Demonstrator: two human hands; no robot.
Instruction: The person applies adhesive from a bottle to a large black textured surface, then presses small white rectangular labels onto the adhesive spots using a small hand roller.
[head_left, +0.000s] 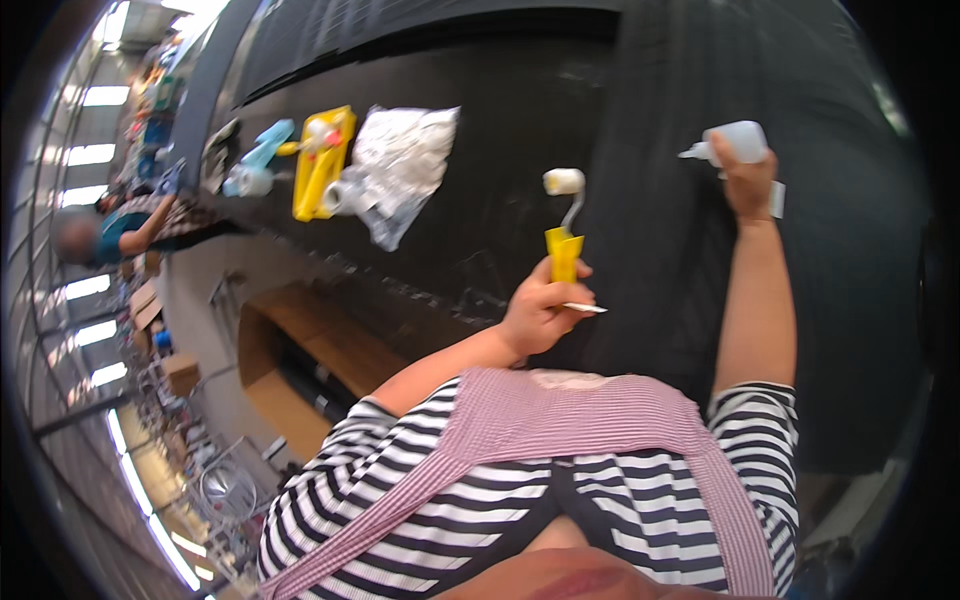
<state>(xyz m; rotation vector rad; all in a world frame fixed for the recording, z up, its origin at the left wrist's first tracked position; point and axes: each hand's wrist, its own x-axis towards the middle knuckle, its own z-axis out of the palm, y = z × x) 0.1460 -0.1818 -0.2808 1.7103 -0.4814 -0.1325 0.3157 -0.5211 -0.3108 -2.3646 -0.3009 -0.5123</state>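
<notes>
My left hand is closed round the yellow handle of a small paint roller, its white sleeve raised over the black sheet. A thin white pointed piece sticks out from the same hand; its kind is unclear. Farther right, my right hand grips a translucent white squeeze bottle, which lies on its side with the nozzle pointing left. A small white rectangular piece shows beside my right wrist. Whether the bottle touches the sheet I cannot tell.
On the left of the sheet lie a crumpled silvery bag, a yellow tray, a white roll and a light-blue item. An open cardboard box stands beyond the edge. Another person works at the far left.
</notes>
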